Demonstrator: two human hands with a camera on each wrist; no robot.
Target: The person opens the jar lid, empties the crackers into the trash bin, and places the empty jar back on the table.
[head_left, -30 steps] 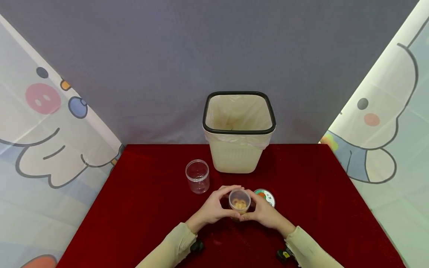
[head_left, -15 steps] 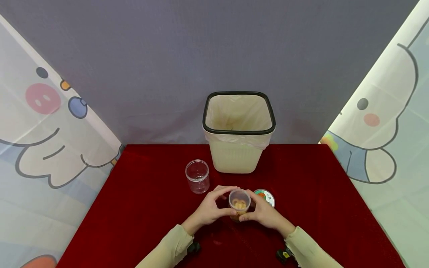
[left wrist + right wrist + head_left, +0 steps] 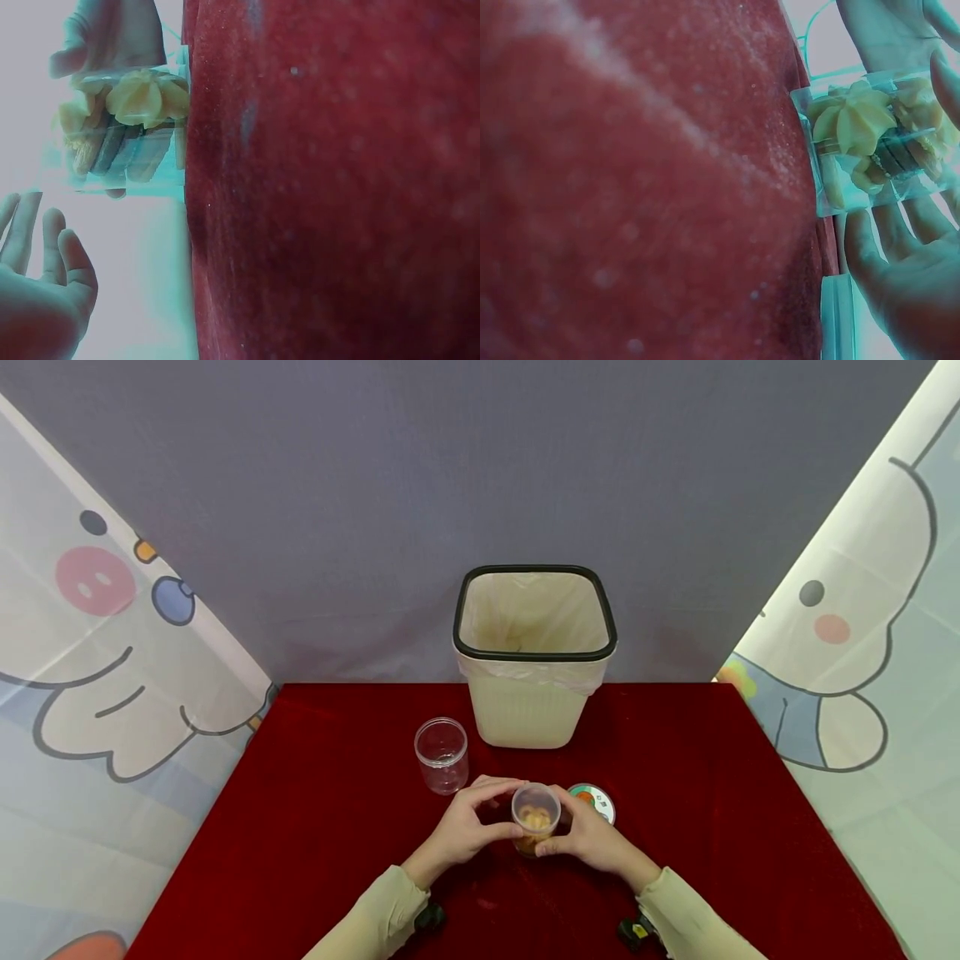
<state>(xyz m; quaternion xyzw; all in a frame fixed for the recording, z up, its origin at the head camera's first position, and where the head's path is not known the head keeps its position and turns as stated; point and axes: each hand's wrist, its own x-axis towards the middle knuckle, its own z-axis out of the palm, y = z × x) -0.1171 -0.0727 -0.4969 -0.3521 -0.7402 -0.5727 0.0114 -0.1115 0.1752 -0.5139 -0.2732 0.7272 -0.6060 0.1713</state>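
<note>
Both hands [image 3: 525, 835] hold jar [image 3: 536, 817] on red table [image 3: 337, 827].

Jar [image 3: 536, 820]: clear plastic, smooth, slightly frosted.
Empty jar [image 3: 442, 755]: clear glossy plastic.
Bench [image 3: 337, 827]: red cloth, matt, velvety nap.
Bin [image 3: 534, 656]: cream matt plastic, black rim, thin film liner.
Backdrop [image 3: 375, 485]: grey matt cloth.
</note>
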